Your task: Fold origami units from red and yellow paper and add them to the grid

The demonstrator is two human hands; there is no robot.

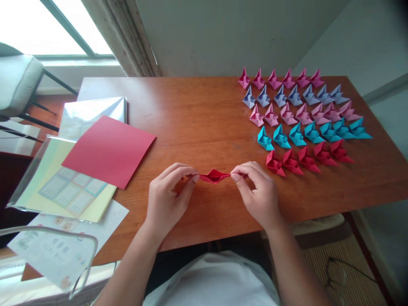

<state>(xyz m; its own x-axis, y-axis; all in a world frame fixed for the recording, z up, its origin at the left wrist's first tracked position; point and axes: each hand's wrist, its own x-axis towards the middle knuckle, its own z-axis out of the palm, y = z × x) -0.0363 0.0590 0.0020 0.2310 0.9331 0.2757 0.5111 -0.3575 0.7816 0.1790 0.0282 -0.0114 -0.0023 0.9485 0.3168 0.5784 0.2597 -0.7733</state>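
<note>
1. Your left hand [170, 195] pinches one pointed end of the red folded paper [214, 177] between thumb and fingers.
2. Your right hand [259, 191] pinches the opposite end likewise; your hands are apart, with the piece between them.
3. That piece is over the bench [191, 110], near its front edge, its middle slightly open.
4. To your right, five rows of folded pieces [302, 114] sit on the bench, the red row [306, 161] nearest you.
5. To your left, a flat red sheet [110, 151] lies across paper packets [33, 180].
</note>
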